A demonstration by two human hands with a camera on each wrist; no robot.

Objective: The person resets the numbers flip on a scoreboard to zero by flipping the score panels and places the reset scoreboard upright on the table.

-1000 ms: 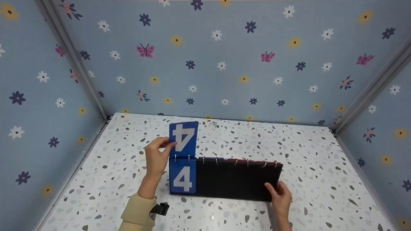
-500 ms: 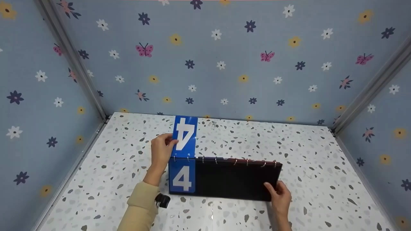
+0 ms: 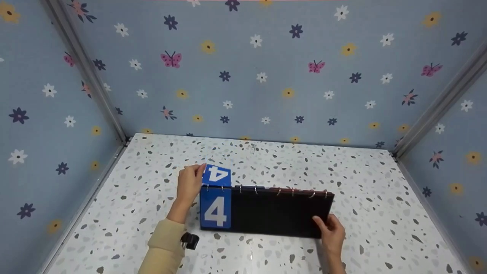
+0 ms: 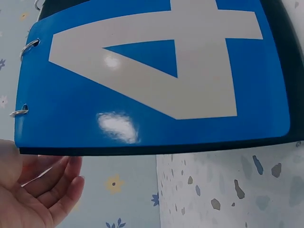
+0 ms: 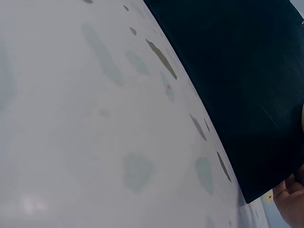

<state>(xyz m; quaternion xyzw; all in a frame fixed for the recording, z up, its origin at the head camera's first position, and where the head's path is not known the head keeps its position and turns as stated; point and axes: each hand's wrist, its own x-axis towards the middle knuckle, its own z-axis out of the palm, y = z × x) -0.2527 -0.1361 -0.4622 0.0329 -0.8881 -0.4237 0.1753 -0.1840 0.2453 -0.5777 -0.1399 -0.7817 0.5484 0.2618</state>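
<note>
A flip scoreboard (image 3: 277, 213) with a black board stands tilted on the table. At its left end hangs a blue number card (image 3: 215, 208) showing a white 4, also large in the left wrist view. Another blue card (image 3: 218, 176), its 4 upside down, is turned over the top edge and leans back behind the board. My left hand (image 3: 190, 184) holds this card by its left edge; in the left wrist view the fingers (image 4: 59, 187) are curled behind the board, their tips partly hidden. My right hand (image 3: 333, 234) grips the board's lower right corner, thumb in front.
Metal rings (image 3: 279, 191) line the board's top edge, with dark and reddish cards seen edge-on behind it. The speckled white table (image 3: 380, 213) meets flowered blue walls (image 3: 262, 99) at the back and sides.
The turned-over card stood tall behind the board and now leans further back, looking much shorter. My left hand moved with it, fingers now at its edge. The right hand has stayed put.
</note>
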